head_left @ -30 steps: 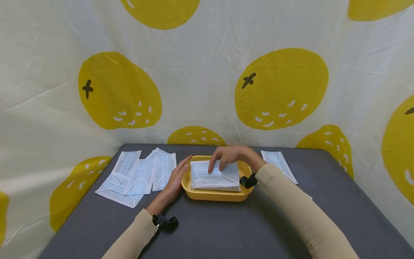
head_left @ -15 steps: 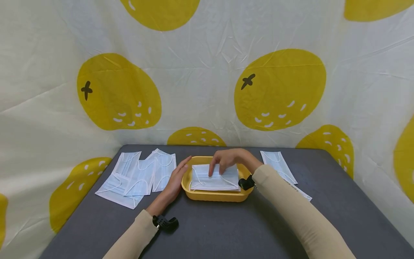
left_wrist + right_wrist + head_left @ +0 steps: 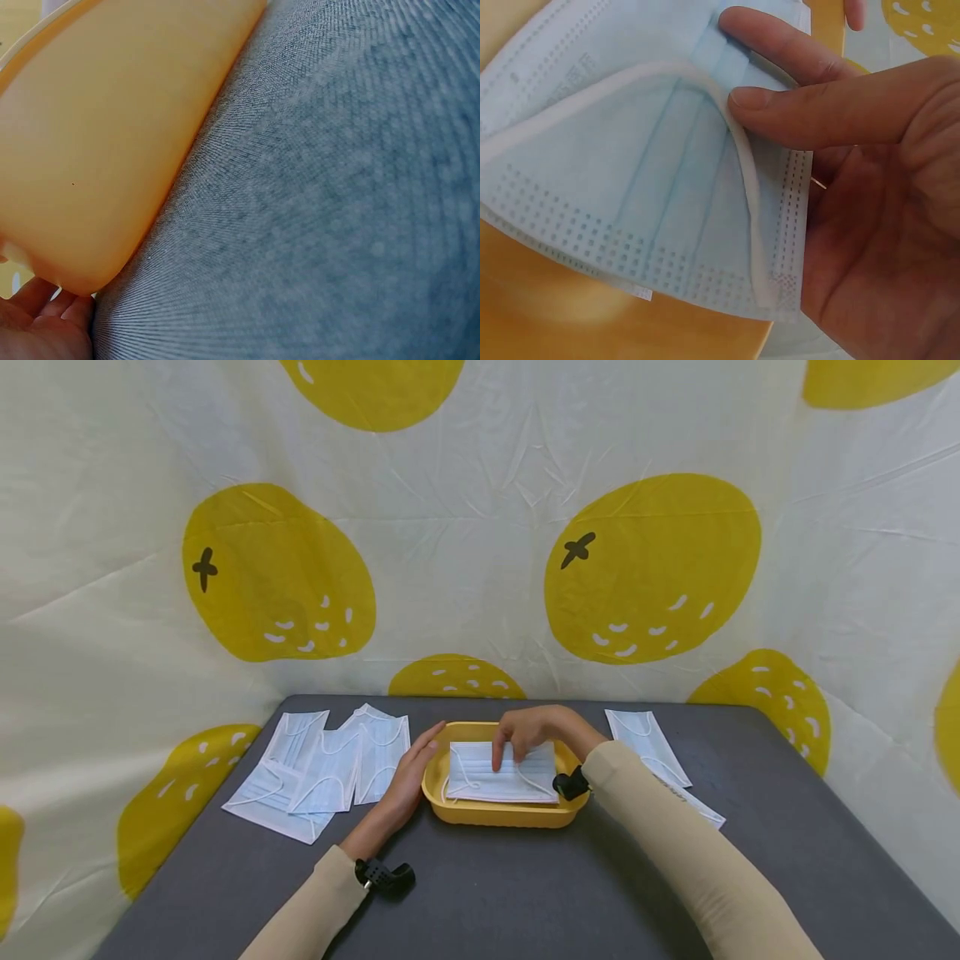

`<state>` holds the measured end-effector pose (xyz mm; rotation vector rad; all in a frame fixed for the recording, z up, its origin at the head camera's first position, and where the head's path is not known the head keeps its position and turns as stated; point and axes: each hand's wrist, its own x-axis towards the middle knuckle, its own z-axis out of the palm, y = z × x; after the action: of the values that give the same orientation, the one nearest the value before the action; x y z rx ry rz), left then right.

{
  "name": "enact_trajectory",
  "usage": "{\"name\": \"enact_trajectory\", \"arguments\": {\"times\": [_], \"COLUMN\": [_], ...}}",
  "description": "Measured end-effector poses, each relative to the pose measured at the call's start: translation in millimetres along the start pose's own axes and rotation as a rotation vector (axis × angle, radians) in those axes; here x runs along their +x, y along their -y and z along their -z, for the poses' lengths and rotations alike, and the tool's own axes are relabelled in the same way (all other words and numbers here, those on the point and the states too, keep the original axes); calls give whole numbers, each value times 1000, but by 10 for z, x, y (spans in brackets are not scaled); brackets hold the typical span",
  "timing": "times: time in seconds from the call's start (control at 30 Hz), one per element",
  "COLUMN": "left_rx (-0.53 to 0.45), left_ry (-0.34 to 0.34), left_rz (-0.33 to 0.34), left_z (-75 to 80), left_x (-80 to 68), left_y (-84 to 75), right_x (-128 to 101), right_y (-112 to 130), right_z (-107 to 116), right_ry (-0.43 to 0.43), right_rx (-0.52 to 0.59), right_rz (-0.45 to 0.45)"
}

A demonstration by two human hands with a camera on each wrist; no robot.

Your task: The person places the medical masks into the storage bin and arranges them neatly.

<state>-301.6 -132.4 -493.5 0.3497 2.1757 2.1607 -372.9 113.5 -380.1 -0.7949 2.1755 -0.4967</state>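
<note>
A stack of pale blue pleated face masks [image 3: 480, 777] with white ear loops lies in the yellow plastic basin [image 3: 495, 814]. My right hand [image 3: 534, 727] holds the stack at its far edge. In the right wrist view, the thumb [image 3: 754, 99] and forefinger [image 3: 780, 41] lie on the top mask [image 3: 652, 165], while other fingers curl behind its edge. My left hand [image 3: 407, 777] rests along the basin's left side with straight fingers. The left wrist view shows the fingers [image 3: 64, 306] against the basin's outer wall [image 3: 112, 135].
Several loose face masks [image 3: 322, 777] overlap on the dark grey table [image 3: 480, 893] to the left of the basin. More masks [image 3: 647, 739] lie at the right, partly hidden by the right sleeve [image 3: 660, 827]. A white curtain [image 3: 465, 552] with yellow fruit prints hangs behind the table.
My right hand has lowered slightly, and the stack of face masks has sunk lower into the basin and shifted a little right. The left hand has stayed at the basin's side.
</note>
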Motion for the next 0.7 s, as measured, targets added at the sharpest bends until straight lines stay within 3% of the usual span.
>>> {"name": "enact_trajectory", "arguments": {"times": [0.7], "left_rx": [7], "left_ry": [0], "left_rz": [6], "left_z": [-5], "left_x": [-4], "left_y": [4], "right_x": [6], "right_y": [-71], "right_z": [39], "right_ry": [-67], "right_rx": [-34], "right_rz": [-16]}}
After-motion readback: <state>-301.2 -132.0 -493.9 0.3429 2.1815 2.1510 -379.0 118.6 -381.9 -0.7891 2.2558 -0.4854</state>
